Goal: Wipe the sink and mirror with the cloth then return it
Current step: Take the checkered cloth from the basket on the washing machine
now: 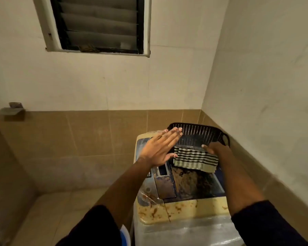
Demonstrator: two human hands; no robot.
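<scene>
Clearly, in the head view, the checked cloth (196, 159) hangs over the near rim of the black basket (199, 134) on the stained washing machine (181, 208), at about four o'clock in the frame. The right hand (214, 148) lies on its far edge; whether it grips or merely presses, I cannot tell. The left hand (158, 150), at the cloth's nine o'clock, is flat, fingers together, holding nothing, probably keeping clear.

You saw a cloth (196, 159) striped black and pale green in a black perforated basket (199, 134). Beneath the basket, the washing machine (181, 212) was cream, stained rust-brown. Behind the basket, brown tiles (89, 135) met cream wall (96, 82).
</scene>
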